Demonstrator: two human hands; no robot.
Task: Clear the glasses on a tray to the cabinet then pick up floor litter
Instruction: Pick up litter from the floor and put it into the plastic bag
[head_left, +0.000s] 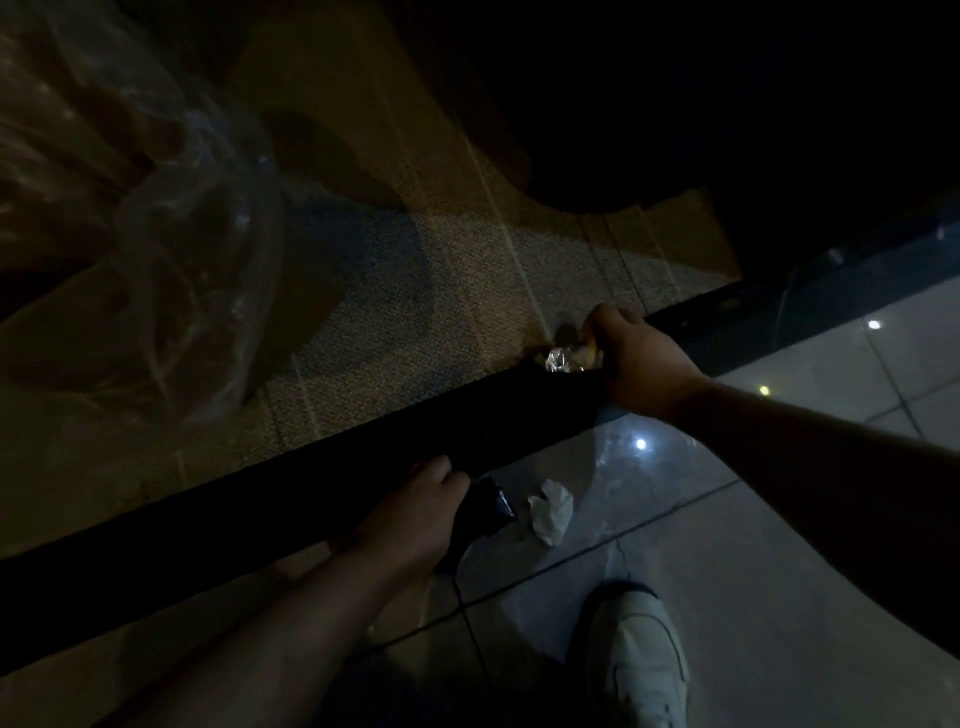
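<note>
The scene is dim. My right hand (636, 358) reaches down to the carpet's edge and closes around a shiny crumpled wrapper (563, 359) with a yellow bit showing. My left hand (421, 512) is lower, gripping a dark flat wrapper (485, 512) that sticks out to its right. A crumpled white tissue (550, 512) lies on the glossy tiled floor (753, 597) just right of the dark wrapper, untouched. No glasses, tray or cabinet are visible.
A dark strip (311, 499) runs diagonally between the woven carpet (415, 312) and the tiles. A large clear plastic bag (192, 249) hangs at the left. My white shoe (639, 660) stands on the tiles at the bottom. Dark furniture fills the upper right.
</note>
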